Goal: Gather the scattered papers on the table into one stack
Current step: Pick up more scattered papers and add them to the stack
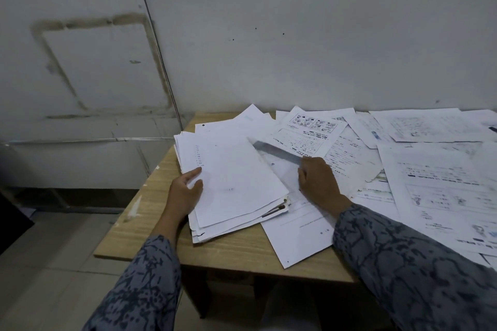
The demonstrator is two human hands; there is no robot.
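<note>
A thick stack of white papers [236, 169] lies on the left end of the wooden table [150, 220]. My left hand [185, 192] grips the stack's left edge, thumb on the top sheet. My right hand [318, 181] is just right of the stack and pinches a loose sheet [277, 152], which is lifted and seen almost edge-on as a blurred grey strip. More printed sheets [443, 185] lie scattered and overlapping across the table to the right. One sheet [298, 236] lies under my right forearm and sticks out over the front edge.
The table stands against a white wall [295, 48]. Its left edge and front edge are close to the stack. Bare wood shows in front of and left of the stack. Tiled floor [53, 263] lies below on the left.
</note>
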